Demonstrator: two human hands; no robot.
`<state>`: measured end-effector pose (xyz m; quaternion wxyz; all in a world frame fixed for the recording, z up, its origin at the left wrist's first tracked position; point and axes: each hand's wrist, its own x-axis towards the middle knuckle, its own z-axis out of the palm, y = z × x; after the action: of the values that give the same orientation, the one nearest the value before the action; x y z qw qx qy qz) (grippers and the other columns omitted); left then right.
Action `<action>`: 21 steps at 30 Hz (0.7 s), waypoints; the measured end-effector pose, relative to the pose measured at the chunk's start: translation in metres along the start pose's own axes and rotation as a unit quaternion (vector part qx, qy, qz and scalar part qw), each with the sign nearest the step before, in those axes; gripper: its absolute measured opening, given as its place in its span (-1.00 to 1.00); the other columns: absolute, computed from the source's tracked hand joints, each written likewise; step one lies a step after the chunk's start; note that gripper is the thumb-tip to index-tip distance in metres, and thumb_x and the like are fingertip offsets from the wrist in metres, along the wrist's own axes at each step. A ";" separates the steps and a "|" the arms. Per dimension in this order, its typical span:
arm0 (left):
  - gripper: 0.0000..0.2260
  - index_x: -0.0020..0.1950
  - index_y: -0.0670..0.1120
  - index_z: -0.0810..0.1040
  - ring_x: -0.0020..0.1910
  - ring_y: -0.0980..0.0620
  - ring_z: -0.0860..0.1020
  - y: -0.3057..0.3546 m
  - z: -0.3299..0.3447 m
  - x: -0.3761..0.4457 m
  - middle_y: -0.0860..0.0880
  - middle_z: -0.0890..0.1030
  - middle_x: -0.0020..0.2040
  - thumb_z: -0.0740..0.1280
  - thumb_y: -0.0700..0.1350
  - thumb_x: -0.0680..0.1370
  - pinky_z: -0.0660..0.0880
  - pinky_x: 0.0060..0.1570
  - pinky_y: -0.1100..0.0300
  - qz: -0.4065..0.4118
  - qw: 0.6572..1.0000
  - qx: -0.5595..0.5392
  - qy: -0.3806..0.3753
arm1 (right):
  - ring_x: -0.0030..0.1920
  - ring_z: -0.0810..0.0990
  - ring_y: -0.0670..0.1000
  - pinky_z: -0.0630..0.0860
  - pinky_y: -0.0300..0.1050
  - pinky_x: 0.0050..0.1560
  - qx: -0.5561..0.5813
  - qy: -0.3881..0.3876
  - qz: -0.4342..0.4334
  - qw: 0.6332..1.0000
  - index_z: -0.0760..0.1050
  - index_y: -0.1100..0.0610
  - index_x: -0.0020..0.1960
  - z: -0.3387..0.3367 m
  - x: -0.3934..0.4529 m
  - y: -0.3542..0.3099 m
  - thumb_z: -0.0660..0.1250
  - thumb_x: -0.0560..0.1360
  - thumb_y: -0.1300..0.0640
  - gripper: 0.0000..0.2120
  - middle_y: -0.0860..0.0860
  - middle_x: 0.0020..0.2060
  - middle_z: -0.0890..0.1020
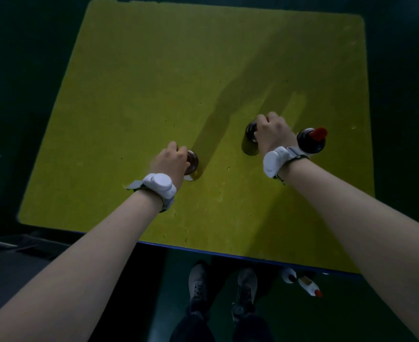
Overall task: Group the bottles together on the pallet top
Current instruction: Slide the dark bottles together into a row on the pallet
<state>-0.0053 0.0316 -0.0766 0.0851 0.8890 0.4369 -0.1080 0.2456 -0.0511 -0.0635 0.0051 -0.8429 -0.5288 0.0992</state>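
two bare forearms are reaching in from the near edge of the yellow pallet top (134,77), each wearing a white wrist device (159,185). the left hand (172,160) is curling its fingers closed over the top of a dark bottle (193,166) standing toward the near middle of the pallet top. the right hand (272,133) is wrapping shut round the neck of a second dark bottle (249,141), nearer the right edge. a red-capped bottle (312,143) is standing just beside that wrist, untouched. the grouping looks partly done: the two right-side bottles are sitting close, while the left one is standing well apart and probably needs bringing over. more bottles (302,281) are lying on the floor below the near edge. no label or writing is readable.
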 end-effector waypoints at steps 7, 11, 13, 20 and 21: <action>-0.81 0.15 -0.15 0.56 -0.07 -0.15 0.62 -0.013 -0.004 -0.017 -0.14 0.53 0.10 0.38 -0.05 0.65 0.44 -0.26 0.09 0.018 1.000 0.021 0.002 | 0.00 0.57 0.20 0.59 0.06 -0.05 0.029 -0.007 -0.050 0.998 0.49 0.28 0.11 -0.003 -0.030 -0.030 0.32 0.63 0.26 -0.89 0.20 0.03 0.56; -0.84 0.16 -0.14 0.58 -0.07 -0.13 0.63 -0.021 -0.010 -0.030 -0.13 0.54 0.10 0.39 -0.08 0.65 0.39 -0.25 0.14 0.034 0.999 0.020 0.003 | -0.11 0.55 0.12 0.58 -0.02 -0.17 0.058 -0.010 -0.079 0.995 0.50 0.25 0.07 0.003 -0.055 -0.058 0.38 0.60 0.19 -0.87 0.14 -0.04 0.56; -0.85 0.16 -0.14 0.58 -0.07 -0.15 0.63 -0.026 -0.012 -0.037 -0.13 0.54 0.09 0.39 -0.10 0.65 0.41 -0.26 0.12 0.042 0.999 0.018 -0.003 | -0.10 0.56 0.14 0.59 0.02 -0.19 0.068 -0.016 -0.088 0.994 0.50 0.24 0.05 0.007 -0.068 -0.074 0.38 0.60 0.18 -0.87 0.14 -0.06 0.55; -0.91 0.13 -0.11 0.59 -0.07 -0.13 0.63 -0.027 -0.004 -0.043 -0.10 0.54 0.09 0.38 -0.22 0.63 0.41 -0.27 0.14 0.075 0.997 0.019 -0.004 | -0.10 0.57 0.16 0.39 -0.05 -0.27 0.082 -0.041 -0.114 0.989 0.48 0.23 0.04 0.023 -0.094 -0.107 0.36 0.60 0.21 -0.90 0.14 -0.06 0.56; -0.91 0.13 -0.11 0.59 -0.07 -0.13 0.64 -0.027 0.000 -0.043 -0.10 0.54 0.09 0.38 -0.22 0.63 0.39 -0.27 0.15 0.081 0.996 0.022 -0.006 | -0.08 0.57 0.16 0.43 -0.04 -0.26 0.082 -0.044 -0.116 0.989 0.48 0.23 0.06 0.025 -0.096 -0.109 0.34 0.61 0.22 -0.91 0.14 -0.05 0.56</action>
<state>-0.0522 0.0154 -0.0665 0.0766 0.9226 0.3601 -0.1154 0.1038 -0.0910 -0.0599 0.0622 -0.7671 -0.6131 0.1783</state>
